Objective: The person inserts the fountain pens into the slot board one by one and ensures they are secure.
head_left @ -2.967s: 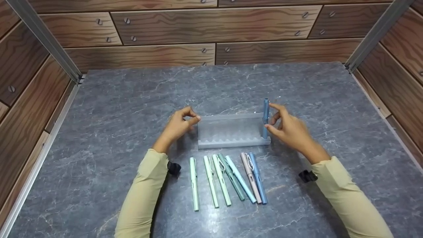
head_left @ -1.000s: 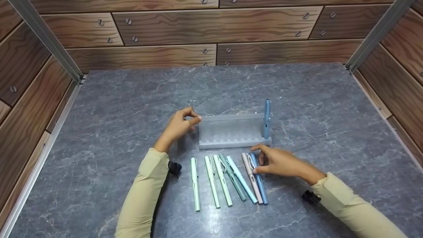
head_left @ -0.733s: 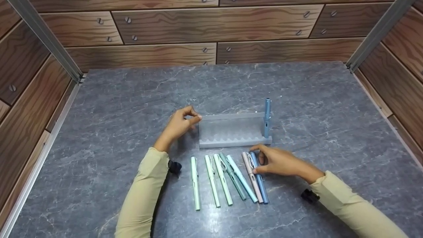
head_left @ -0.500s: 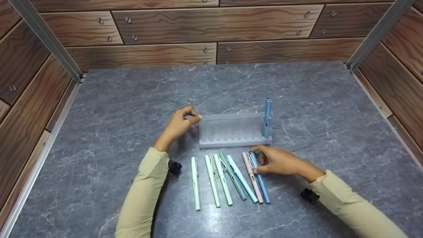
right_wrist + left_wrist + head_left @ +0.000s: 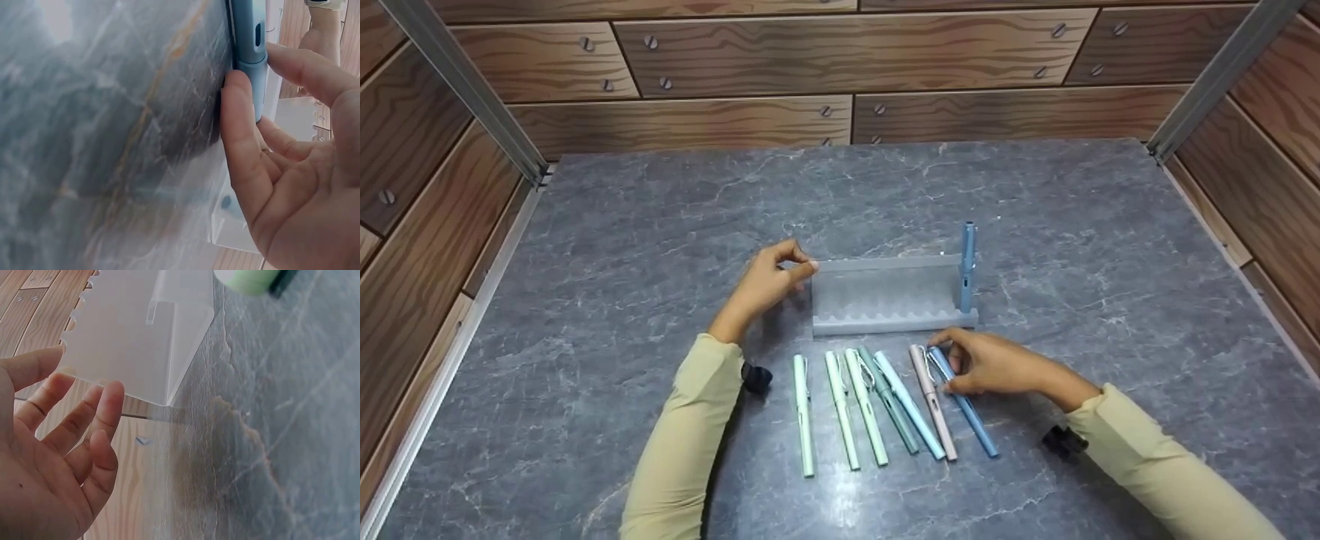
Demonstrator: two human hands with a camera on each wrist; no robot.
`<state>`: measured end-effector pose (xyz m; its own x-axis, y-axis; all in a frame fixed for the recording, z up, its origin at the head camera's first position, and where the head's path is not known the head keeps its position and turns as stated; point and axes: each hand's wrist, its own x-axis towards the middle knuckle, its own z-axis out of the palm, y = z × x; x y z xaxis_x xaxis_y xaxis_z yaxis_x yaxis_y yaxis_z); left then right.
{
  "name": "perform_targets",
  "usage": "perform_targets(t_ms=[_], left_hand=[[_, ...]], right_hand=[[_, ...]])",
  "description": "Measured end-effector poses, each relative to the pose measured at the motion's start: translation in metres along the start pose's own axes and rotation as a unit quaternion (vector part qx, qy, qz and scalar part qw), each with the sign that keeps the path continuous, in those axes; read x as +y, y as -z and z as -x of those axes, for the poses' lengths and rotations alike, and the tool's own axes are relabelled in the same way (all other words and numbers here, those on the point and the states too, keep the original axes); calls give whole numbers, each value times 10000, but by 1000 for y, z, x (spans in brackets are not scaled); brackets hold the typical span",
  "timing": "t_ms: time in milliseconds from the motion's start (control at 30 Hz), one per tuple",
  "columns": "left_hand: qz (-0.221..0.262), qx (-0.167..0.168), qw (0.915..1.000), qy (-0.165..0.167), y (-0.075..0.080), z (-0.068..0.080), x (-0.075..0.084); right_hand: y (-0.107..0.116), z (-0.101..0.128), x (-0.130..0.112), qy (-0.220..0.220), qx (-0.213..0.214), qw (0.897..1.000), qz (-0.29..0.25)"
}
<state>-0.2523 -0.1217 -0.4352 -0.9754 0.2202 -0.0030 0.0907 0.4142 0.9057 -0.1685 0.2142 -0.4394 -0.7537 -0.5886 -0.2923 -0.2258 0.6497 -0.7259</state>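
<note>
My left hand (image 5: pixel 767 283) pinches the top left corner of a frosted clear pen stand (image 5: pixel 885 291), thumb and fingertip at its notched edge in the left wrist view. One blue pen (image 5: pixel 967 259) stands upright in the stand's rightmost slot. In front of the stand, my right hand (image 5: pixel 1003 365) holds a second blue pen (image 5: pixel 979 429) near its cap, thumb on one side and fingers on the other, as the right wrist view shows. That pen lies slanted. Left of it is a greyish-pink pen (image 5: pixel 936 416), close by at the cap end.
Several more pens lie left of the pink one: a light blue pen (image 5: pixel 911 409), a dark green pen (image 5: pixel 901 420) and pale green pens, one of them (image 5: pixel 803 420) set apart. Plank-patterned walls (image 5: pixel 735 60) enclose the grey marbled table (image 5: pixel 585 375).
My right hand left the upright blue pen in the stand and came down to the row. The second blue pen's lower end has swung right, away from the pink pen. My left hand stays put.
</note>
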Motion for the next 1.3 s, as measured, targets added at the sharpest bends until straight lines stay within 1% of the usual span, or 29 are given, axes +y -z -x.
perform_targets(t_ms=[167,333,467,667,867,1100,1300], left_hand=[[-11,-27,10000,47,0,0,1],[10,-16,10000,80,0,0,1],[5,-4,10000,70,-1,-1,2],[68,-56,9999,71,-1,-2,2],[65,15,10000,51,-1,0,0],[-45,92,9999,-19,0,-1,-1],[-51,68,10000,8,-1,-1,0]], right_hand=[[1,1,2,44,-150,9989,-450],[4,3,5,99,-275,9956,-887],[6,5,6,53,-319,9942,-1030],[10,7,4,-1,-230,9937,-1095],[15,6,3,61,-214,9902,-1378],[23,1,1,347,-45,9821,-1852],[29,1,3,604,220,9808,-1839]])
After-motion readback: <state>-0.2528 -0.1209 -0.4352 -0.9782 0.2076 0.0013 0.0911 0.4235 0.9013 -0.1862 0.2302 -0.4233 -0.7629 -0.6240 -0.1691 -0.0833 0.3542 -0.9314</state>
